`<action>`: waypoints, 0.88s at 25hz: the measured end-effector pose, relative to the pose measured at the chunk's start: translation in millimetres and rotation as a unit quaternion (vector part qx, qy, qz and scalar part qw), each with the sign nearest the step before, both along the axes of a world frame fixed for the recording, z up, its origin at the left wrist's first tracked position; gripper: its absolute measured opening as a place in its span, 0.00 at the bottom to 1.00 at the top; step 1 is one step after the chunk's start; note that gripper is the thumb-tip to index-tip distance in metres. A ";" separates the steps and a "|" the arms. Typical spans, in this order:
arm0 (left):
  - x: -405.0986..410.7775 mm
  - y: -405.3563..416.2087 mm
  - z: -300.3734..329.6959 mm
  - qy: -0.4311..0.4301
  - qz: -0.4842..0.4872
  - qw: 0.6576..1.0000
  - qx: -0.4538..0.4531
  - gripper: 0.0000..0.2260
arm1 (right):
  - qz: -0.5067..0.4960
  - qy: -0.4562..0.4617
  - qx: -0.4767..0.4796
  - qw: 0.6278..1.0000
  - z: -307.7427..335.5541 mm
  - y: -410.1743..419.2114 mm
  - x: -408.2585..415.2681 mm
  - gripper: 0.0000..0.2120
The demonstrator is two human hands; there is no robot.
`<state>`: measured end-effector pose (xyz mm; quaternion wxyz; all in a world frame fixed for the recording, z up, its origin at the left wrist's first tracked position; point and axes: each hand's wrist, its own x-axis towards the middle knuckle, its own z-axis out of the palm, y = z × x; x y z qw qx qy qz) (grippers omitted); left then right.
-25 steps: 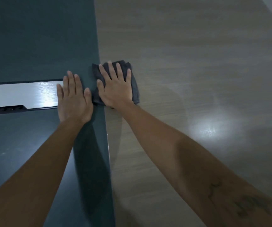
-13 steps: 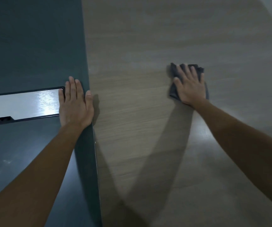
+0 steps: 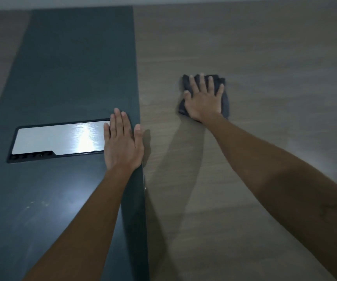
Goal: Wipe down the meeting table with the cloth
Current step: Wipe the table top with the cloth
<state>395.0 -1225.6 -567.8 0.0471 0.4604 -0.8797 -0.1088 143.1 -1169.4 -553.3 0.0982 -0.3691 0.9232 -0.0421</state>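
The meeting table [image 3: 265, 57] has a light wood-grain top with a dark grey-green strip [image 3: 72, 67] running down its middle. A dark grey folded cloth [image 3: 225, 98] lies on the wood part, right of the strip. My right hand [image 3: 203, 100] presses flat on the cloth with fingers spread and straight, covering most of it. My left hand [image 3: 123, 142] rests flat on the strip's right edge, fingers straight and together, its little-finger side over the end of a metal cover.
A brushed-metal cable hatch [image 3: 60, 139] in a black frame is set into the dark strip, left of my left hand. The table's far edge [image 3: 183, 3] runs along the top of the view. Faint smudges mark the strip at the lower left.
My right hand slid the cloth from the strip's edge out to the right across the wood, then part of the way back. My left hand stayed planted; the view tilted up.
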 end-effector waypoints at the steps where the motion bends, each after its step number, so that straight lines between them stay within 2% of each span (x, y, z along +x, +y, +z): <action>1: 2.4 1.2 -1.0 0.001 0.004 1.000 -0.004 0.30 | 0.036 0.003 -0.003 0.999 -1.5 -14.6 13.7 0.28; 4: 19.2 -7.8 -1.3 0.006 0.020 1.000 0.001 0.31 | 0.154 0.017 -0.006 0.988 -2.2 -22.7 49.3 0.28; 8: 36.0 -28.0 1.6 0.001 0.034 0.999 0.005 0.35 | 0.333 0.038 -0.034 0.942 -6.0 47.4 80.4 0.29; 9: 35.5 -32.7 1.6 0.000 0.037 0.999 0.003 0.35 | 0.339 0.042 -0.038 0.939 -8.0 58.2 71.3 0.28; 11: 31.6 -31.6 2.1 0.004 0.033 0.999 -0.012 0.35 | 0.283 0.053 -0.037 0.957 -5.3 54.6 42.5 0.29; 13: 32.4 -32.6 -0.2 0.006 0.036 0.999 -0.019 0.35 | 0.190 0.044 -0.021 0.981 -3.4 4.0 22.8 0.29; 15: 34.1 -32.5 -3.8 0.008 0.042 0.999 -0.020 0.34 | 0.139 0.030 -0.006 0.990 -4.8 -56.5 25.2 0.28; 18: 32.4 -34.0 -2.5 0.012 0.042 0.999 -0.023 0.35 | 0.200 0.031 -0.019 0.979 -2.9 -86.9 61.8 0.28; 22: 32.5 -34.6 0.0 0.013 0.040 0.999 -0.020 0.35 | 0.336 0.045 -0.053 0.939 -6.1 3.9 96.4 0.29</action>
